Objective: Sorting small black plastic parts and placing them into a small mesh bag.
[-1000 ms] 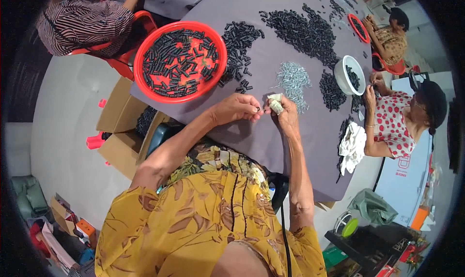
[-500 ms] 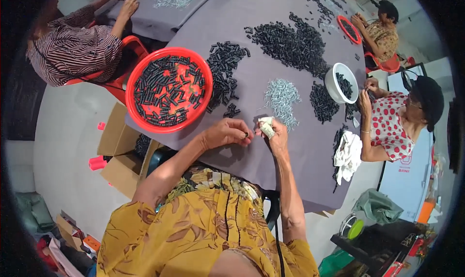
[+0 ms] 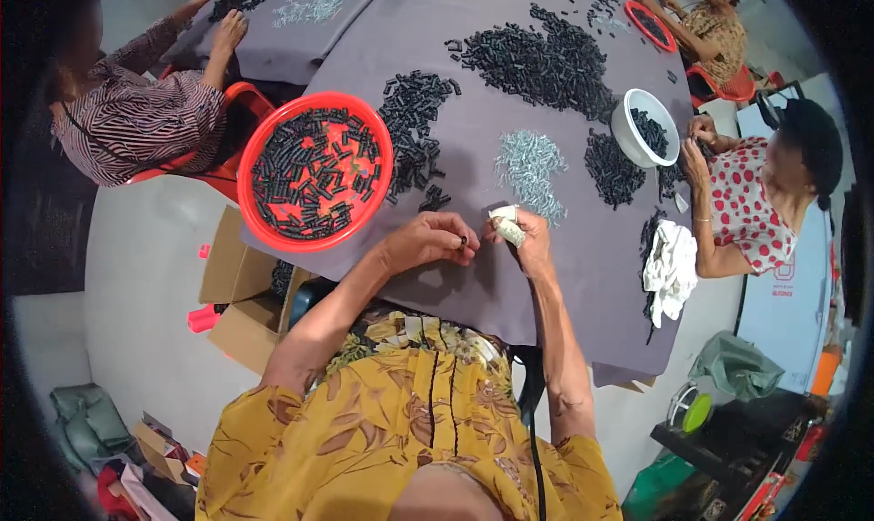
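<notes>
At the near table edge my left hand (image 3: pixel 426 240) is closed, with a small black tube (image 3: pixel 463 242) pinched between thumb and fingers. My right hand (image 3: pixel 530 248) is just to its right, fingertips pressed together; a pale wrap (image 3: pixel 510 228) covers part of its fingers. Whatever those fingertips hold is too small to make out. Beyond my right hand lies a heap of small silvery pieces, like screws (image 3: pixel 531 170). Left of my hands, a red basin (image 3: pixel 390 170) holds many black tubes, and a pile of black tubes (image 3: pixel 410 138) lies beside it.
Larger black piles (image 3: pixel 546 70) cover the grey tablecloth (image 3: pixel 473 129) farther back. A white bowl (image 3: pixel 625 138) and a crumpled white cloth (image 3: pixel 669 270) are at right. Other people (image 3: pixel 751 198) sit around, working. Below left stands an open cardboard box (image 3: pixel 250 325).
The whole view has shifted slightly. My hands remain close together with the black tube still in the left; the right hand has turned a little.
</notes>
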`<action>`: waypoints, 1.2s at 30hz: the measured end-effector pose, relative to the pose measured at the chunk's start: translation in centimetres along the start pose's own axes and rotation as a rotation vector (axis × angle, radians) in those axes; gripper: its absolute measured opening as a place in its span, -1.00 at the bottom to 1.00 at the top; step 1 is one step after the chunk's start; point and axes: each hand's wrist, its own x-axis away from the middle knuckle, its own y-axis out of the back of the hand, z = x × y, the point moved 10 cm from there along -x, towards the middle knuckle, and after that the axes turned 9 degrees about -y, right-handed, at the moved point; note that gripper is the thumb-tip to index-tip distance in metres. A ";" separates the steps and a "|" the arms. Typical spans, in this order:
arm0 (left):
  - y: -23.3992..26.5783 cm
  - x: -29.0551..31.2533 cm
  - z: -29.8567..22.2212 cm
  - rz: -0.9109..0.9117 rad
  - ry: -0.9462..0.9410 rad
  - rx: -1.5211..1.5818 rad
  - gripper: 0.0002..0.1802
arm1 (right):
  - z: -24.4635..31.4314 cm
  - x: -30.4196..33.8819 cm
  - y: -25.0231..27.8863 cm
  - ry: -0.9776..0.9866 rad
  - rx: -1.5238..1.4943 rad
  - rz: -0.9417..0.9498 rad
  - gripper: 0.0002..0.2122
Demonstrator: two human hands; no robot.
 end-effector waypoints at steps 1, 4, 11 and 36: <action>-0.1 -0.2 0.0 -0.001 -0.003 -0.019 -0.86 | 0.3 0.1 0.0 -0.008 0.038 -0.002 -0.85; 0.1 0.0 0.0 -0.009 0.012 -0.052 -0.86 | 0.4 0.1 -0.1 -0.026 0.038 0.038 -0.85; -0.5 -0.5 -0.2 0.008 -0.017 -0.057 -0.86 | 1.8 1.2 -0.6 0.088 0.277 0.127 -0.85; -0.1 -0.1 0.0 -0.017 -0.035 -0.003 -0.83 | 1.6 2.0 -1.7 0.080 0.176 0.125 -0.91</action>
